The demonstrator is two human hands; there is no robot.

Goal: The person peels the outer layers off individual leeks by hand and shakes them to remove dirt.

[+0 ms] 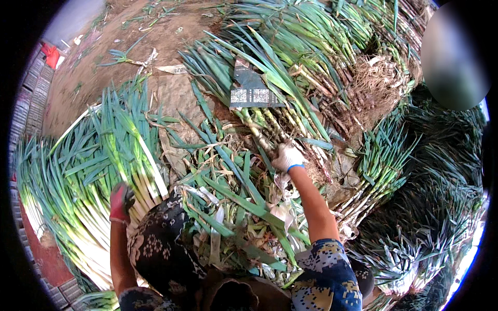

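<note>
My left hand (122,202), in a red and dark glove, is closed around the pale stalks of some cleaned green onions (148,181), beside my left knee. Its fingertips are partly hidden. These lie along the right side of a broad pile of cleaned green onions (83,192) with white shanks and green tops. My right hand (289,157), in a white glove with a blue cuff, reaches forward and closes on the lower stalks of uncleaned green onions (262,136). Their shanks are brownish and still rooted. A dark printed scrap of packaging (251,85) lies across their leaves.
Stripped leaves and skins (244,207) heap up between my knees. More rooted green onions (381,78) lie at the far right. Dark-leaved bundles (430,192) fill the right side. Bare ground (104,62) stretches at the far left, with a red item (51,55) beyond.
</note>
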